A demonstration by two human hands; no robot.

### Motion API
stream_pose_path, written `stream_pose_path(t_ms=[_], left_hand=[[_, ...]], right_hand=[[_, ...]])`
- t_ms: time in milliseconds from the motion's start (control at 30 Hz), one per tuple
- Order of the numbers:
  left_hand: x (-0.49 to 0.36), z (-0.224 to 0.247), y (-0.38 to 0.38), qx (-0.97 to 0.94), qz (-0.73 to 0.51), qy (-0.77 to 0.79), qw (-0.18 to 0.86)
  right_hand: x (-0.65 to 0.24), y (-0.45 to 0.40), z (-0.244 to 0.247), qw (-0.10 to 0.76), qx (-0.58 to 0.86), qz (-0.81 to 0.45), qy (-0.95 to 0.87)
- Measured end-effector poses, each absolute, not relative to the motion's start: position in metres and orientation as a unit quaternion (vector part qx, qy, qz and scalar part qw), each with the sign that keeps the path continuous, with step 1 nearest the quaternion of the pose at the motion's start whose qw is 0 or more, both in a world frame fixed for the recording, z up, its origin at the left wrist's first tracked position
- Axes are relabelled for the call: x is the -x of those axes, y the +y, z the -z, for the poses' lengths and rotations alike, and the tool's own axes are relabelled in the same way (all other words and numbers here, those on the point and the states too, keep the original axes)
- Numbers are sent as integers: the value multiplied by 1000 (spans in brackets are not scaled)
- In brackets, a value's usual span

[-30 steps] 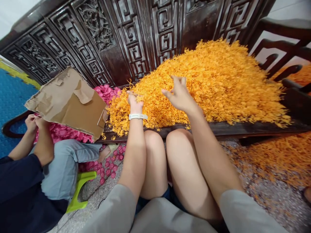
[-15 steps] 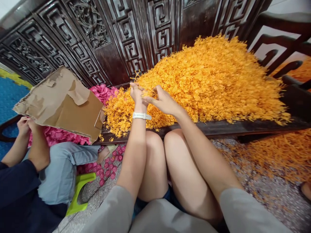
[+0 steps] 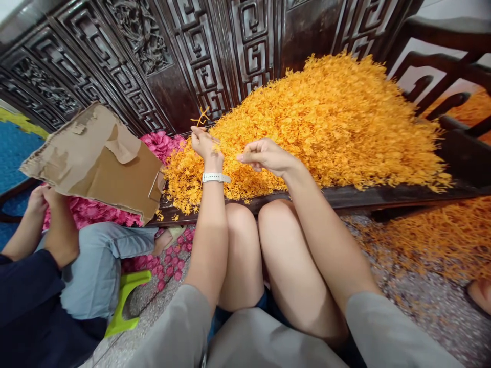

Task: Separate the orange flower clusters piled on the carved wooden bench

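My left hand [image 3: 205,144], with a white watch band at its wrist, is raised over the near left part of a big heap of small orange plastic flower pieces [image 3: 330,122]. Its fingers are closed on a thin, branching orange plastic piece [image 3: 200,118] that sticks up past the fingertips. Some orange bits show at the palm, too small to make out clearly. To the right, my right hand [image 3: 265,155] hovers in front of the heap with thumb and fingertips pressed together. Whatever may lie in that pinch is hidden.
The heap lies on a dark wooden bench [image 3: 356,198] with a carved back. Left of it are a torn cardboard piece [image 3: 115,158] and pink flowers [image 3: 103,214]. Another person's hands [image 3: 40,197] work there, near a green stool [image 3: 128,296]. Orange stems [image 3: 441,245] cover the floor at right.
My hands have moved apart: the left a little leftward with the branching orange piece, the right to the right. The right fingers have closed into a pinch.
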State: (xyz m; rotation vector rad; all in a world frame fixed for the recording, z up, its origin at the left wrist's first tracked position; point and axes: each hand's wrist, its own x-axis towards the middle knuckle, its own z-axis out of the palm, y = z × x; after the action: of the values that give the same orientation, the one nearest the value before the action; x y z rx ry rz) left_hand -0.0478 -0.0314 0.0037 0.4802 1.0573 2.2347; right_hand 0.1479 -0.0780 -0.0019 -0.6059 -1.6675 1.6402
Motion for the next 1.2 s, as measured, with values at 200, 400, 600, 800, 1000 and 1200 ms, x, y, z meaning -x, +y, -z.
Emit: stream_pose_path(t_ms=[200,400,600,800,1000,1200], left_hand=[[94,26,-33,-58,-837,436,325],[74,21,-38,-124,-833,413,347],[37,2,-40,-231,-830,433,265],[12,-10,-46,-316,-799,428,280],[31,-10,-41,-233,-828,377,344],[60,-1,-58,-176,-822,324,434]], right_hand=[[-177,-101,-28,99,-62,-634,-765],[-150,-76,3,498,288,-523,-628],[-131,-73,12,436,419,-421,-676],[-121,-98,-6,338,288,-487,-752],[-149,-123,-45,100,69,-603,-788],[-177,-129,-58,235,23,-696,-678]])
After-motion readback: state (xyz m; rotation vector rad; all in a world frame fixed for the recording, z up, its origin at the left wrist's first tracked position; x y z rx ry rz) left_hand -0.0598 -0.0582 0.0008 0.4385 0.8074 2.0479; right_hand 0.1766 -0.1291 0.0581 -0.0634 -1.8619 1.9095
